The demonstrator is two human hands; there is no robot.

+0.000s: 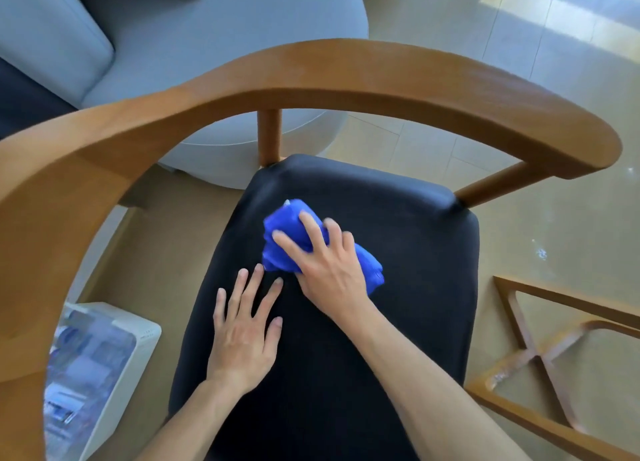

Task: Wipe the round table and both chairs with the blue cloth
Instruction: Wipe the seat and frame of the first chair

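Note:
A wooden chair with a curved backrest (311,76) and a black padded seat (415,252) fills the view below me. A bunched blue cloth (284,228) lies on the middle of the seat. My right hand (325,263) presses down on the cloth, fingers spread over it and slightly bent. My left hand (246,332) rests flat on the seat just left of the cloth, fingers straight. The round table's glass top and wooden cross frame (540,353) show at the lower right.
A grey sofa (173,37) stands beyond the chair's backrest, with a dark cushion at the top edge. A white box-shaped appliance (100,363) sits on the floor at the lower left. Shiny beige floor tiles (485,44) stretch to the right.

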